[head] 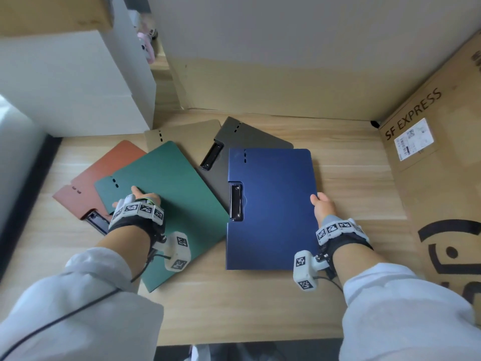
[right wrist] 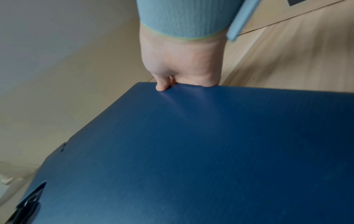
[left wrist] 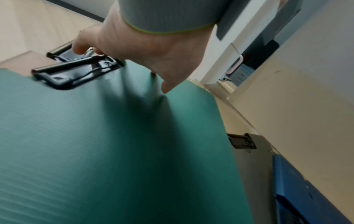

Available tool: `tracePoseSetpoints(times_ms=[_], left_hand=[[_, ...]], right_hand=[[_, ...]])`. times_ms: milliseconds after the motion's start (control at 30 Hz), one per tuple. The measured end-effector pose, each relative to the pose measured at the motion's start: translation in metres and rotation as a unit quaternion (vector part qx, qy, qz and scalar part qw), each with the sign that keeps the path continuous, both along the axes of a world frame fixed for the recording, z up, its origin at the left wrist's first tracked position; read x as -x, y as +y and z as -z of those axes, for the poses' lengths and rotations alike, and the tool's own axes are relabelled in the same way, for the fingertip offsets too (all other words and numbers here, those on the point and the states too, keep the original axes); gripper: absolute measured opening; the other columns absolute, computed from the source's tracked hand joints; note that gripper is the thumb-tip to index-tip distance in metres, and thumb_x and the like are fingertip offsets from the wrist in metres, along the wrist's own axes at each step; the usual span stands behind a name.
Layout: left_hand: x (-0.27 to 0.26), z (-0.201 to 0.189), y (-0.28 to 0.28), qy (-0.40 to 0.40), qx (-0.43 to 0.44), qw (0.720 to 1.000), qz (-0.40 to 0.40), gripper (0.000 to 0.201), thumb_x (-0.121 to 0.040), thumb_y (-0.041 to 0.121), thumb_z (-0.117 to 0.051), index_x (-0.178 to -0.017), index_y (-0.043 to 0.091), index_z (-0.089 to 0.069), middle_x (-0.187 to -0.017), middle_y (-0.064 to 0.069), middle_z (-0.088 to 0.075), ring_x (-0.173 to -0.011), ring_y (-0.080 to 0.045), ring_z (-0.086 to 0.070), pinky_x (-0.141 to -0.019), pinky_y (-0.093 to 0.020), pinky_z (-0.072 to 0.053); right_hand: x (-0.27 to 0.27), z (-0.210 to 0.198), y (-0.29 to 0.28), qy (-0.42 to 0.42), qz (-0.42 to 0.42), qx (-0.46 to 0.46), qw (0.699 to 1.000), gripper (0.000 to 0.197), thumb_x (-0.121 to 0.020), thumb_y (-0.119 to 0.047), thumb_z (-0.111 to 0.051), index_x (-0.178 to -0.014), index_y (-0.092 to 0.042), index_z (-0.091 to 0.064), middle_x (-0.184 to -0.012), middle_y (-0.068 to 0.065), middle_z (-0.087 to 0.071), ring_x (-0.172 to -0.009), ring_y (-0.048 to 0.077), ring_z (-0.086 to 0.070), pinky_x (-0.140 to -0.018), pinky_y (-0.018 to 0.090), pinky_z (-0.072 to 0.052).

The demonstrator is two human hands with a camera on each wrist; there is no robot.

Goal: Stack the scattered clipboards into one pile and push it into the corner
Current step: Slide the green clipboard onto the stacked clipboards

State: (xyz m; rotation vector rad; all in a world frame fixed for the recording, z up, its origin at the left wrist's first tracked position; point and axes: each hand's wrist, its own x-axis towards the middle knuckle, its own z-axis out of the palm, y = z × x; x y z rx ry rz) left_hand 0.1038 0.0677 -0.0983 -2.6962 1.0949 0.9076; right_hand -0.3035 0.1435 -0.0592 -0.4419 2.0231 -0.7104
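Several clipboards lie fanned on the wooden table (head: 351,178). A red-brown clipboard (head: 104,168) is at the left and a tan clipboard (head: 190,134) behind. The green clipboard (head: 177,204) overlaps both. My left hand (head: 135,199) grips the green clipboard (left wrist: 114,151) at its black clip end, thumb on top, fingers over the edge. A grey clipboard (head: 247,139) lies partly under the blue clipboard (head: 273,204). My right hand (head: 321,204) pinches the blue clipboard (right wrist: 210,151) at its right edge, with the thumb on top and the fingers hidden below.
A large SF Express cardboard box (head: 442,165) walls the right side. A cardboard panel (head: 273,87) closes the back and meets the box at the back right corner (head: 374,123). A white cabinet (head: 78,87) stands at the back left. The table's front edge runs near me.
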Motion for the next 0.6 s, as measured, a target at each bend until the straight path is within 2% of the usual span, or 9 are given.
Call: tracePoseSetpoints(times_ms=[67, 100, 133, 200, 267, 367, 400, 467, 600], left_hand=[[-0.008, 0.001, 0.005, 0.005, -0.023, 1.0, -0.014, 0.085, -0.083, 0.05, -0.043, -0.152, 0.026, 0.001, -0.159, -0.013, -0.015, -0.148, -0.036, -0.012, -0.12, -0.051, -0.014], [-0.008, 0.001, 0.007, 0.003, -0.022, 1.0, -0.019, 0.085, -0.084, 0.052, -0.043, -0.152, 0.029, 0.002, -0.16, -0.011, -0.016, -0.148, -0.036, -0.012, -0.12, -0.05, -0.014], [-0.009, -0.004, 0.011, -0.007, -0.014, 1.0, -0.015, 0.084, -0.085, 0.05, -0.045, -0.152, 0.029, 0.001, -0.159, -0.01, -0.017, -0.147, -0.036, -0.013, -0.12, -0.049, -0.015], [-0.001, -0.021, 0.016, 0.006, -0.004, 1.0, -0.03, 0.086, -0.087, 0.035, -0.054, -0.153, 0.028, 0.002, -0.16, -0.013, -0.015, -0.146, -0.038, -0.015, -0.119, -0.049, -0.018], [0.005, -0.032, 0.02, 0.044, 0.043, 0.994, -0.092, 0.087, -0.09, 0.026, -0.057, -0.153, 0.019, 0.003, -0.159, -0.017, -0.016, -0.146, -0.037, -0.021, -0.117, -0.046, -0.02], [-0.002, -0.039, 0.02, 0.031, 0.056, 0.989, -0.133, 0.082, -0.091, 0.039, -0.051, -0.152, 0.025, 0.001, -0.16, -0.013, -0.012, -0.146, -0.034, -0.02, -0.119, -0.047, -0.019], [-0.005, -0.042, 0.02, 0.065, 0.086, 0.979, -0.171, 0.08, -0.092, 0.035, -0.051, -0.153, 0.021, -0.001, -0.16, -0.013, -0.012, -0.146, -0.033, -0.02, -0.12, -0.045, -0.018], [-0.006, -0.043, 0.024, 0.125, 0.122, 0.964, -0.201, 0.08, -0.092, 0.023, -0.057, -0.152, 0.009, -0.005, -0.158, -0.016, -0.02, -0.145, -0.032, -0.026, -0.119, -0.042, -0.022], [-0.004, -0.027, 0.006, 0.09, 0.135, 0.969, -0.186, 0.088, -0.079, 0.03, -0.067, -0.149, 0.022, -0.015, -0.148, -0.018, -0.038, -0.138, -0.035, -0.036, -0.114, -0.051, -0.029]], right_hand=[[0.001, 0.004, 0.0, 0.002, 0.012, 0.0, 1.0, 0.048, -0.098, -0.018, -0.039, -0.145, -0.01, -0.032, -0.15, 0.006, -0.037, -0.136, 0.028, -0.037, -0.11, 0.039, -0.029], [0.002, 0.005, 0.0, 0.004, 0.017, 0.002, 1.0, 0.049, -0.098, -0.017, -0.039, -0.145, -0.009, -0.031, -0.151, 0.006, -0.037, -0.137, 0.028, -0.037, -0.11, 0.039, -0.028], [0.002, 0.007, 0.0, 0.004, 0.019, 0.005, 1.0, 0.049, -0.098, -0.017, -0.039, -0.145, -0.009, -0.031, -0.15, 0.006, -0.037, -0.137, 0.028, -0.037, -0.11, 0.039, -0.028], [0.001, 0.009, 0.0, 0.006, 0.019, 0.01, 1.0, 0.048, -0.097, -0.017, -0.039, -0.145, -0.009, -0.032, -0.15, 0.007, -0.038, -0.136, 0.028, -0.038, -0.11, 0.039, -0.028], [0.001, 0.009, 0.0, 0.006, 0.019, 0.009, 1.0, 0.049, -0.097, -0.017, -0.04, -0.145, -0.009, -0.032, -0.15, 0.007, -0.038, -0.136, 0.027, -0.037, -0.11, 0.038, -0.028], [0.0, 0.01, 0.0, 0.005, 0.018, 0.006, 1.0, 0.049, -0.098, -0.018, -0.039, -0.145, -0.009, -0.031, -0.151, 0.006, -0.036, -0.137, 0.027, -0.036, -0.111, 0.039, -0.027], [-0.001, 0.01, 0.0, 0.006, 0.015, 0.005, 1.0, 0.049, -0.098, -0.018, -0.039, -0.145, -0.008, -0.031, -0.151, 0.006, -0.036, -0.137, 0.027, -0.036, -0.111, 0.039, -0.027], [-0.002, 0.011, 0.0, 0.008, 0.012, 0.002, 1.0, 0.049, -0.098, -0.018, -0.039, -0.145, -0.008, -0.03, -0.152, 0.006, -0.035, -0.137, 0.028, -0.036, -0.111, 0.04, -0.027], [-0.004, 0.014, 0.0, 0.011, 0.015, 0.003, 1.0, 0.049, -0.098, -0.017, -0.039, -0.145, -0.008, -0.03, -0.152, 0.006, -0.035, -0.138, 0.027, -0.035, -0.111, 0.039, -0.027]])
